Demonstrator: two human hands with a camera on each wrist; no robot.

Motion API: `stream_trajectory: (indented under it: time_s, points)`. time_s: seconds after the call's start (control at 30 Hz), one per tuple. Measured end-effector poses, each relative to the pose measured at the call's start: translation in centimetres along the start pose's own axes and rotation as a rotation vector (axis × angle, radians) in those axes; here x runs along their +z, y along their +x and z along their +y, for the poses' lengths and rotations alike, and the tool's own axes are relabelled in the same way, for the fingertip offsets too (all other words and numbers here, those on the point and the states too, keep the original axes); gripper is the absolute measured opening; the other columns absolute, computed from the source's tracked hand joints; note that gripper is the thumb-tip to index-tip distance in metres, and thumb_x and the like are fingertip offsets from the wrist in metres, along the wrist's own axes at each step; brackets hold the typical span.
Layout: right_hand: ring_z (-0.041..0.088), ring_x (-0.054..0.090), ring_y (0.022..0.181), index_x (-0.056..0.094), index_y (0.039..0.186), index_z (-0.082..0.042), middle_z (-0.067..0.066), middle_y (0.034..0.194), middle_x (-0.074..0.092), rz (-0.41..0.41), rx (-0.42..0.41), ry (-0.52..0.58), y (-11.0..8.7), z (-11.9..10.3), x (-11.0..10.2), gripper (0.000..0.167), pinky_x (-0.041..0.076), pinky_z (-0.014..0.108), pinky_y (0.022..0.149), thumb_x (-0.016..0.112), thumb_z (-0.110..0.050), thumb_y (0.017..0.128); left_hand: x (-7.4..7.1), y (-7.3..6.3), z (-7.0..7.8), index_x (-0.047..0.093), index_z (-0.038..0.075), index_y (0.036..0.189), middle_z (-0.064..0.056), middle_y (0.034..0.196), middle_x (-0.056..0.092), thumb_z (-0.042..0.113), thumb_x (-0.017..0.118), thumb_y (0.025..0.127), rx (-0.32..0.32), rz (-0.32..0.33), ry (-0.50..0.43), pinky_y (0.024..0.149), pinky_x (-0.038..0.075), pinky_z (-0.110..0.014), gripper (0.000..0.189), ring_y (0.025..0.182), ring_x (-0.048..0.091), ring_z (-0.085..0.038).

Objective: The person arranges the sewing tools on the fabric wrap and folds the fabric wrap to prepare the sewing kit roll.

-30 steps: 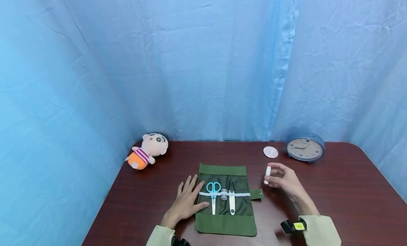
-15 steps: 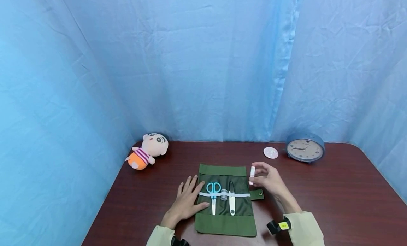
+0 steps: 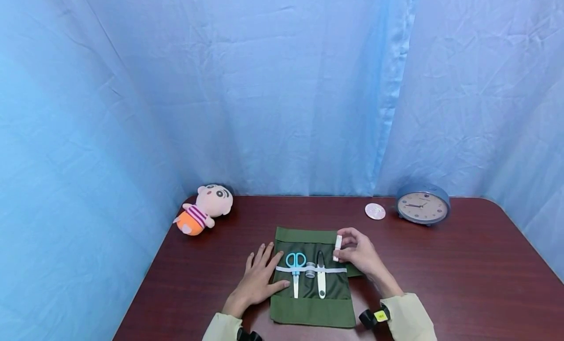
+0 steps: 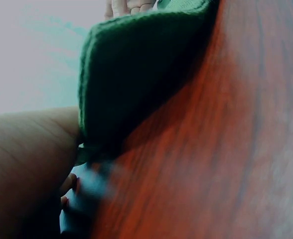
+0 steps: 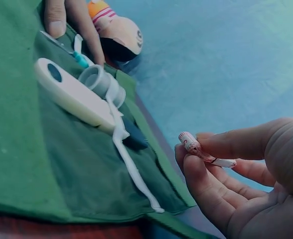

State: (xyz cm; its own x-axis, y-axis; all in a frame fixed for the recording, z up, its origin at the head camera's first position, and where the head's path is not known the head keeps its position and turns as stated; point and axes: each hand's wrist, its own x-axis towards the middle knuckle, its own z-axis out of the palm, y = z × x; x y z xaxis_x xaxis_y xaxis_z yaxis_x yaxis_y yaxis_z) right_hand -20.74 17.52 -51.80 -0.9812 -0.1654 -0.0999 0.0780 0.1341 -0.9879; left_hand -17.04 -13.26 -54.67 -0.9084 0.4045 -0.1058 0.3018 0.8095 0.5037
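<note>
A green fabric tool roll (image 3: 313,312) lies unfolded on the table. Its white elastic strap (image 3: 335,270) crosses scissors with light-blue handles (image 3: 296,260), a small grey cylinder (image 3: 310,270) and a white-handled tool with a dark end (image 3: 321,284). My left hand (image 3: 259,280) rests with spread fingers on the roll's left edge, thumb near the scissors. Above the roll's upper right part, my right hand (image 3: 362,255) pinches a slim white tube with red markings (image 5: 190,143) between thumb and fingers. The left wrist view mostly shows a corner of the roll and the tabletop.
A plush doll (image 3: 203,211) lies at the back left. Toward the back right are a round pale disc (image 3: 375,211) and a blue clock (image 3: 423,205). Light-blue curtains (image 3: 282,96) hang behind the dark red-brown table (image 3: 476,262).
My right hand has carried the white tube leftward, from beside the roll to above its right side, partly covering the snap tab. My left hand has stayed in place.
</note>
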Motion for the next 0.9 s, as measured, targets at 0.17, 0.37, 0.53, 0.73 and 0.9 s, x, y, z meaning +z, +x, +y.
stream_trajectory:
  time_s: [0.17, 0.37, 0.53, 0.73, 0.9]
  points:
    - [0.011, 0.065, 0.066, 0.046, 0.128, 0.013, 0.006, 0.083, 0.060, 0.004, 0.012, -0.003, -0.1, 0.6, 0.3, 0.054, 0.060, 0.028, 0.061, 0.071, 0.011, 0.080, 0.1, 0.0, 0.0, 0.037, 0.017, 0.156, -0.017, 0.169, 0.016, 0.059, 0.061, 0.093, 0.002, 0.004, 0.000, 0.120, 0.012, -0.069, 0.080, 0.157, 0.011, -0.042]
    - [0.013, 0.065, 0.067, 0.051, 0.127, 0.009, 0.004, 0.082, 0.062, 0.009, 0.044, -0.021, -0.2, 1.3, 0.4, 0.049, 0.059, 0.031, 0.057, 0.071, 0.009, 0.082, 0.1, 0.0, -0.1, 0.037, 0.016, 0.156, -0.018, 0.168, 0.017, 0.058, 0.061, 0.093, 0.012, 0.016, 0.002, 0.120, 0.012, -0.069, 0.080, 0.157, 0.011, -0.043]
    - [0.011, 0.064, 0.065, 0.053, 0.127, 0.008, 0.005, 0.084, 0.062, 0.010, 0.038, -0.040, -0.2, 1.7, 0.5, 0.049, 0.057, 0.029, 0.056, 0.072, 0.007, 0.082, 0.1, 0.1, -0.1, 0.037, 0.016, 0.156, -0.018, 0.168, 0.017, 0.059, 0.060, 0.093, 0.011, 0.017, 0.011, 0.120, 0.013, -0.068, 0.080, 0.156, 0.011, -0.042]
    - [0.008, 0.063, 0.066, 0.054, 0.127, 0.008, 0.009, 0.088, 0.064, 0.032, 0.016, -0.053, -0.2, 1.8, 0.6, 0.049, 0.053, 0.026, 0.057, 0.073, 0.005, 0.082, 0.1, 0.1, 0.1, 0.037, 0.016, 0.156, -0.017, 0.169, 0.017, 0.059, 0.060, 0.093, 0.006, 0.014, 0.010, 0.120, 0.013, -0.068, 0.080, 0.157, 0.012, -0.042]
    - [0.007, 0.064, 0.065, 0.054, 0.123, 0.008, 0.008, 0.085, 0.065, 0.070, 0.013, -0.043, 0.0, 2.2, 0.8, 0.047, 0.053, 0.025, 0.055, 0.074, 0.006, 0.081, -0.1, 0.0, 0.1, 0.037, 0.016, 0.156, -0.018, 0.169, 0.016, 0.058, 0.061, 0.093, 0.006, 0.009, -0.004, 0.120, 0.012, -0.068, 0.080, 0.157, 0.011, -0.042]
